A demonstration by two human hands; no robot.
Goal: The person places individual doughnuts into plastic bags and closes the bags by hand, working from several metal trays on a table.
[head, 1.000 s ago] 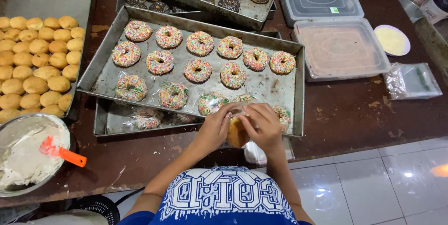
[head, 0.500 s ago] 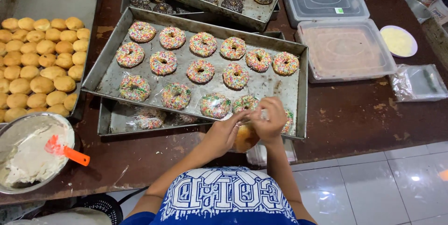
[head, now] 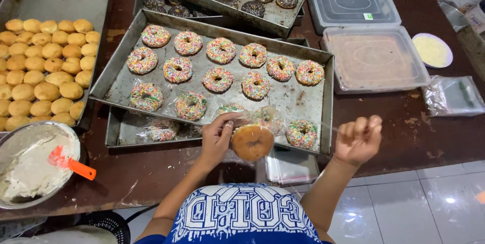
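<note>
I see the left hand (head: 218, 140) closed around a doughnut (head: 252, 142) in a clear wrapper, brown underside facing me, at the near edge of the sprinkle-doughnut tray (head: 310, 103). The right hand (head: 357, 139) is raised further right, fingers curled and blurred. I cannot tell what it pinches.

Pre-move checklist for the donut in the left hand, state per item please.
1. Left hand has a grip on the donut: ok, fingers on its left edge, browned underside facing the camera.
2. Clear wrapper around the donut: cannot tell, the film shows above it but its edges are blurred.
3. Right hand free: cannot tell, it is raised clear of the donut, fingers curled, maybe pinching thin film.
4. Room on the sprinkle tray: ok, bare metal along its right side.
5. Stack of clear bags within reach: ok, lying at the table edge under the donut.
</note>
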